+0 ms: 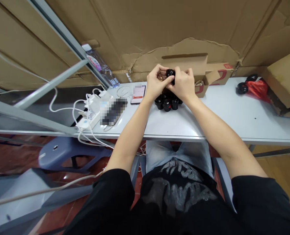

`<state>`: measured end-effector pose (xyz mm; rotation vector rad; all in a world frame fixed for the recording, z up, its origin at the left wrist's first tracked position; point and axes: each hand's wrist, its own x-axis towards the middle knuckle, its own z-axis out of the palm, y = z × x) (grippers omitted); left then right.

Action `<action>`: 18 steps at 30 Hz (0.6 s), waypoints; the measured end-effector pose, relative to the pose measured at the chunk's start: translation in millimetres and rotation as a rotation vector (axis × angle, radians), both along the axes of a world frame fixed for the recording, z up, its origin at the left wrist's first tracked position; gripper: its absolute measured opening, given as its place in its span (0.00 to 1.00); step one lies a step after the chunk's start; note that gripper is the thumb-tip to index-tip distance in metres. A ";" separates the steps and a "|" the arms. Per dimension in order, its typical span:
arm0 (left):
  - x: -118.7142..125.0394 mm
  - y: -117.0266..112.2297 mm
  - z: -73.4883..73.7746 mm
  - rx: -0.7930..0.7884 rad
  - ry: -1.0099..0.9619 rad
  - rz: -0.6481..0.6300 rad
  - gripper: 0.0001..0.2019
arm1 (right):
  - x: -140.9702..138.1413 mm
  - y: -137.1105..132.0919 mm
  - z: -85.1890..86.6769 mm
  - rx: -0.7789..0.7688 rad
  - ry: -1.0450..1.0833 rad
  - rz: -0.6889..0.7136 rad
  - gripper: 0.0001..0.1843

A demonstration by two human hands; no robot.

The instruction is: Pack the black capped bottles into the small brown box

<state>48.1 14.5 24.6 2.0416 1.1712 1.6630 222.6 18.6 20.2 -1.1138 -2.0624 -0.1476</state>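
Observation:
My left hand (155, 82) and my right hand (183, 83) meet above the white table (233, 114), fingers curled round one small black round part (170, 72) held between them. Just below the hands stands a cluster of several similar small black parts (166, 103) on the table. An open cardboard box (199, 73) sits right behind the hands against the cardboard wall.
A phone (138, 94) lies left of the hands, beside a power strip (89, 119) with white chargers and cables. A plastic bottle (101, 65) leans at the back left. A red bag (257, 88) with black parts and a cardboard box (285, 80) lie at the right. A purple stool (61, 153) stands below left.

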 end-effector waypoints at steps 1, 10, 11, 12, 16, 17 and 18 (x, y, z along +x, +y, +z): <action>1.6 -2.0 1.6 0.007 0.006 0.006 0.34 | 1.3 0.3 0.8 -0.001 0.007 0.008 0.23; -37.0 14.3 -15.3 0.082 0.043 -0.035 0.38 | 23.2 5.6 16.0 -0.115 -0.102 0.260 0.25; -41.7 18.8 -18.6 0.096 0.046 -0.035 0.38 | 26.0 7.7 17.1 -0.115 -0.093 0.274 0.27; -45.6 23.1 -20.7 0.104 0.050 -0.027 0.38 | 30.1 9.8 18.3 -0.112 -0.079 0.287 0.30; -55.0 38.6 -14.1 0.044 0.081 0.001 0.41 | 64.1 16.5 18.1 -0.113 0.008 0.284 0.34; -55.9 41.5 -9.3 0.008 0.104 0.003 0.40 | 76.3 17.2 15.4 -0.117 0.017 0.253 0.31; -56.2 43.8 -3.8 -0.030 0.138 0.007 0.36 | 89.0 17.5 11.4 -0.117 0.008 0.214 0.28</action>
